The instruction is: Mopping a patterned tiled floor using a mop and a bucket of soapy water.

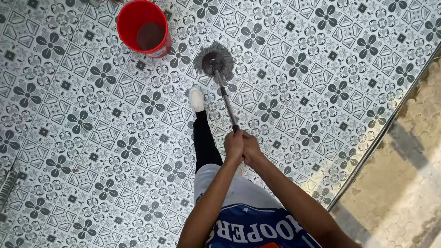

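Observation:
I look down at a round grey string mop head [213, 61] pressed on the patterned tile floor [82, 138]. Its thin metal handle [226, 101] slants toward me. My left hand [233, 146] and my right hand [251, 149] grip the handle's near end side by side, both closed around it. My leg in black trousers ends in a white shoe [197, 99] just left of the handle, close to the mop head.
A red bucket [138, 18] with dark water stands on the tiles beyond and left of the mop head. A metal strip [381, 138] edges the tiled floor at the right, with rough concrete ground [404, 183] past it.

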